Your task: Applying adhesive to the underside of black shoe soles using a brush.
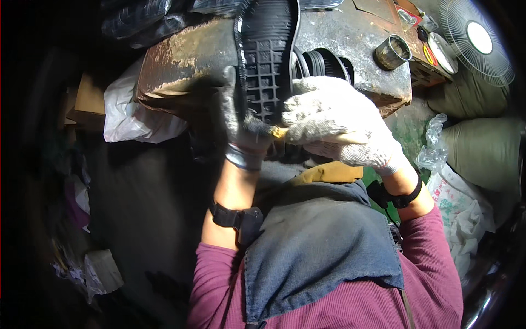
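Note:
A black shoe sole (266,60) stands upright in front of me, its gridded inner side toward me. My left hand (239,118), in a grey-stained knit glove, grips its left edge near the lower end. In a white knit glove, my right hand (337,120) is closed around the pale handle of a small brush (278,132). The brush has a yellowish collar, and its dark bristles touch or nearly touch the lower end of the sole. Part of that end is hidden by the bristles and fingers.
Several black soles (320,63) lie on the worn workbench (364,33) behind my right hand. An open, stained tin can (392,52) stands near its right edge. Beyond are orange-handled scissors (428,54) and a fan (476,38). A white sack (134,115) sits left, green bundles (482,145) right.

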Demonstrator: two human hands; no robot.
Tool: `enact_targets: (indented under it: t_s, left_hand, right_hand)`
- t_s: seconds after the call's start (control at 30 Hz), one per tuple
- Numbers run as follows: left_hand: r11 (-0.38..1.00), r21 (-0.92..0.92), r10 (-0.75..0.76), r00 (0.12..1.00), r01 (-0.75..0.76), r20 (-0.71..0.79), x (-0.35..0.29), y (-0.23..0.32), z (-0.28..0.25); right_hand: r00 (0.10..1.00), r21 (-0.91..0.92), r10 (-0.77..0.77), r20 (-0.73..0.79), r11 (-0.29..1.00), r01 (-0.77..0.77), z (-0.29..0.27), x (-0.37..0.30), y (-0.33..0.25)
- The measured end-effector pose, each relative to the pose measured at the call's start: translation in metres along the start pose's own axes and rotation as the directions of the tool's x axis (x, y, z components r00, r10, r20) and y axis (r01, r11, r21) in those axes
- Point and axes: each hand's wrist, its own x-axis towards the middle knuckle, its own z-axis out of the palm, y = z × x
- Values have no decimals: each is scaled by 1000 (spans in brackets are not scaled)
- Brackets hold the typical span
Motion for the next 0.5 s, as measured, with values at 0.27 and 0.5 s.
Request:
enact_targets:
  t_s: [0.27, 0.5]
  left_hand:
    - [771, 637, -134, 982, 19, 133, -8, 50, 28]
    - [49, 994, 250, 965, -100, 85, -28, 52, -9]
  right_hand:
    - [836, 604, 527, -150, 719, -344, 13, -24, -2]
    - [876, 330, 455, -159, 861, -387, 39, 7, 4]
